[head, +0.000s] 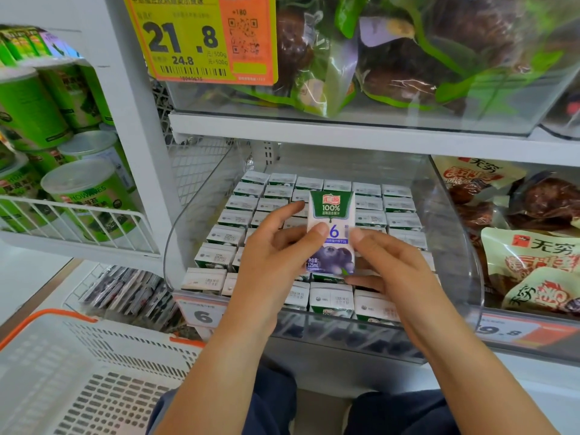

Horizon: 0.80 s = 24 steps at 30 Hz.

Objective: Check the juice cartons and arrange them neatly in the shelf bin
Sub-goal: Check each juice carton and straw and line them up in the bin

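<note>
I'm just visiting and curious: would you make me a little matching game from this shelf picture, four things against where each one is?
Things:
1. juice carton
2. yellow price tag
3. white basket
4. green canisters

Places:
A. lower left, orange-rimmed
B. held in both hands above the clear bin
C. on the left-hand shelf
D. hanging at upper left

Pairs: 1-B, 2-D, 3-A, 4-C

Two bare forearms, no sleeves showing, no watch or rings seen. Left hand and right hand ungloved, short nails. Dark navy trousers at bottom centre of frame, both legs visible.
</note>
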Available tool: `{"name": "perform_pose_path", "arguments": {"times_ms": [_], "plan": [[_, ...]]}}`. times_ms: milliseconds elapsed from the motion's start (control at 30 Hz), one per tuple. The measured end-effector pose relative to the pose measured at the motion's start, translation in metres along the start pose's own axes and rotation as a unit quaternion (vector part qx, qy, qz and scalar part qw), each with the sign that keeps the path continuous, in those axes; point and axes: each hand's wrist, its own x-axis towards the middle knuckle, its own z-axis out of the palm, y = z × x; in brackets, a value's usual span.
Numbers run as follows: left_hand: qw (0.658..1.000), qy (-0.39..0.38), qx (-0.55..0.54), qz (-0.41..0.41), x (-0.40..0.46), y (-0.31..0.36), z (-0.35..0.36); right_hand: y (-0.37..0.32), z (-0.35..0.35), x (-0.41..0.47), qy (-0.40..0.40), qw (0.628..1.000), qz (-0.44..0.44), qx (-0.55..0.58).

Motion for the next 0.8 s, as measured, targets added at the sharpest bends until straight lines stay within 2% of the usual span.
{"name": "perform_pose_path", "arguments": {"times_ms": [100,233,400,500,700,800], "plan": [[0.994,0.027,0.076,0.07,-0.002,-0.002,0.002,-0.001,0.002,-0.001,-0.001,0.999,-0.039,-0.037],[0.959,0.07,0.195,0.193,-0.008,-0.006,0.01,-0.002,-0.002,0.0,-0.023,0.999,-0.026,0.008],[0.936,0.087,0.234,0.247,-0.009,-0.007,0.012,-0.003,-0.005,-0.002,-0.047,0.998,-0.002,0.045],[0.944,0.084,0.221,0.23,-0.009,-0.007,0.011,-0.004,-0.005,-0.002,-0.043,0.998,0.0,0.042],[0.99,0.036,0.083,0.11,-0.002,-0.003,0.003,-0.005,-0.006,0.0,0.011,0.999,-0.039,0.028],[0.997,0.011,0.039,0.072,-0.001,-0.003,0.002,-0.004,-0.006,0.0,-0.01,0.998,-0.056,0.023]]}}
